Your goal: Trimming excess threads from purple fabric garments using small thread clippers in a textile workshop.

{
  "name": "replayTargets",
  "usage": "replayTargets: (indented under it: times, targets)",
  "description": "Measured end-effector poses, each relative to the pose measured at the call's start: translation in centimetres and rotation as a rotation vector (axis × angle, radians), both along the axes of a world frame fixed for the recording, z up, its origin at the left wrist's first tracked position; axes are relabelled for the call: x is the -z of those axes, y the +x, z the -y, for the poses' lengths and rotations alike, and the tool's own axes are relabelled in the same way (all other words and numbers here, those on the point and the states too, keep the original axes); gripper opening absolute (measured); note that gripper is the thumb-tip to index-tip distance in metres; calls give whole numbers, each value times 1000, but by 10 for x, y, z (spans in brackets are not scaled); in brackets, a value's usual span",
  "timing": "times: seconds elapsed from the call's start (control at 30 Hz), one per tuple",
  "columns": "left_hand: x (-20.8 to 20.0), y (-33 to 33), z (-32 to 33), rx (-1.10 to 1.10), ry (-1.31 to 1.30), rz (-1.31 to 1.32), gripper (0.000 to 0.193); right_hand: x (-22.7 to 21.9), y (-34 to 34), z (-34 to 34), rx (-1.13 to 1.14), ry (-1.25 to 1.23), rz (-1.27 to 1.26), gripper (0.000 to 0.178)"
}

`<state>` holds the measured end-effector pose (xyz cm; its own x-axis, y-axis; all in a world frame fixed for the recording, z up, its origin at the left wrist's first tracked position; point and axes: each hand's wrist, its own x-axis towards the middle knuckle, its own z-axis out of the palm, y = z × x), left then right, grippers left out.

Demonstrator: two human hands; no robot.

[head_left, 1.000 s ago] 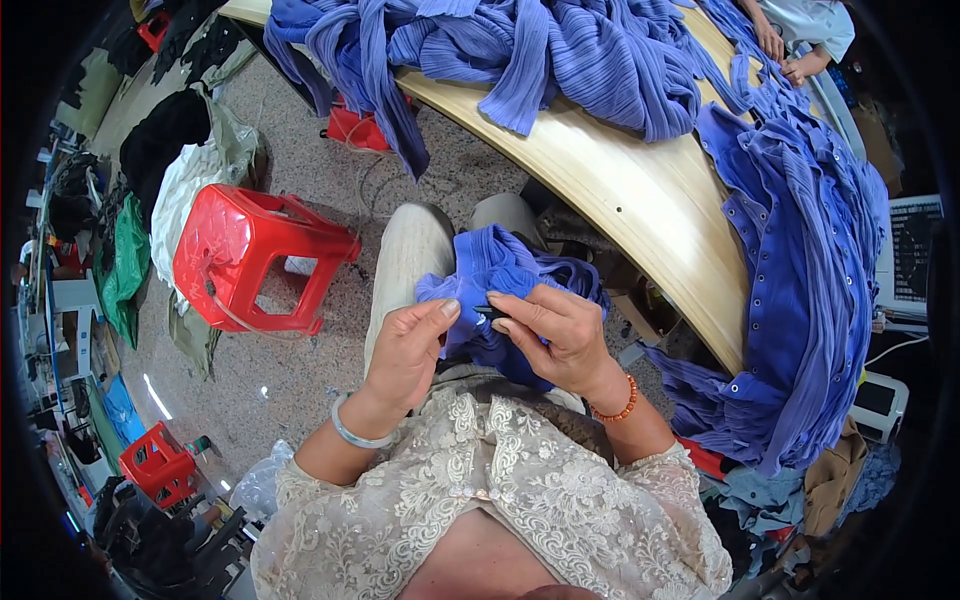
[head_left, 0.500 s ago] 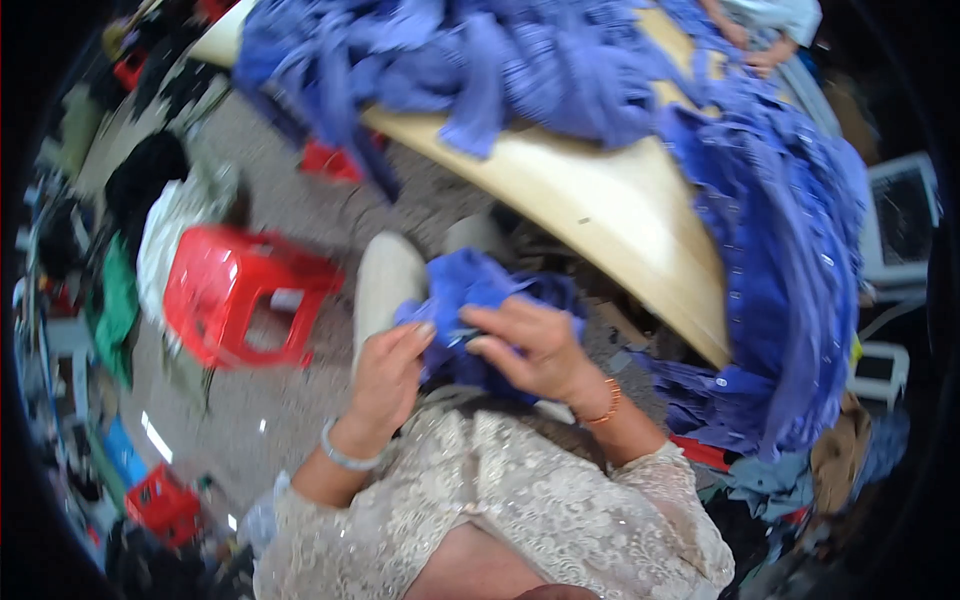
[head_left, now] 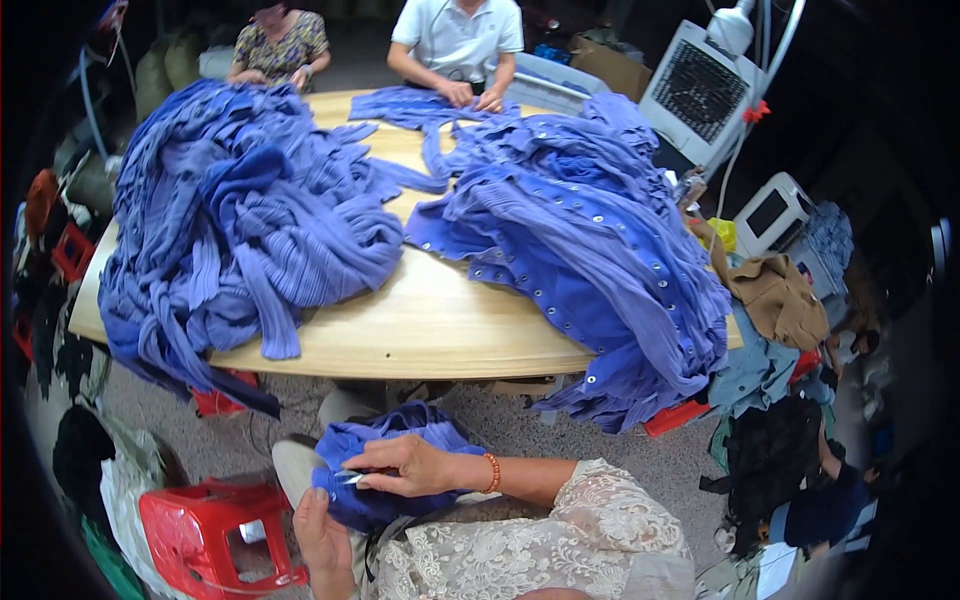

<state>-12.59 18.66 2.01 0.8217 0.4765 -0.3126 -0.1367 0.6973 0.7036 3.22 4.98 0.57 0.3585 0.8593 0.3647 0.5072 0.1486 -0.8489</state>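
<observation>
A blue-violet knit garment [head_left: 420, 432] lies bunched across my lap. My right hand [head_left: 410, 466] is closed around small metal thread snips [head_left: 349, 478], whose blades lie against the cloth; most of their handle is hidden in the fingers. At the garment's left edge, my left hand [head_left: 325, 540] pinches the cloth close to the snips' tips. Ahead on the wooden table [head_left: 420, 335] sit two heaps of the same blue knitwear, a left pile [head_left: 260, 220] and a right pile [head_left: 600, 250] with rows of metal snaps or eyelets.
Two people work across the table; a white-shirted person [head_left: 455, 45] handles blue cloth, beside another in a patterned top [head_left: 280, 48]. A red plastic stool [head_left: 200, 535] stands at my left. White air coolers [head_left: 700, 95] and heaped clothes [head_left: 780, 300] are to the right.
The view has tilted up and turned, bringing the whole table and both co-workers in. My right hand keeps the snips at the lap garment; my left stays at its edge.
</observation>
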Motion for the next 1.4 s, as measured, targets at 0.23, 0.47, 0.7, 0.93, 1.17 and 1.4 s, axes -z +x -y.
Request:
replayTargets:
  times: [0.23, 0.47, 0.7, 0.93, 1.17, 1.4]
  targets:
    - [13, -7, -12, 78, 67, -29, 33, -6, -2, 12, 79, 52, 1, 33]
    - [19, -3, -5, 129, 51, -8, 34, -15, -9, 39, 125, 72, -186, 32]
    - [13, 12, 8, 174, 64, -22, 33, -82, 62, 117, 475, 642, -714, 35]
    - [12, 13, 11, 157, 60, -37, 26, -170, 199, 241, 934, 1155, -703, 13]
    - [12, 6, 8, 177, 49, -102, 19, -171, 210, 285, 918, 1187, -756, 13]
    - [-10, 6, 17, 198, 67, -52, 31, -167, 113, 183, 606, 890, -417, 26]
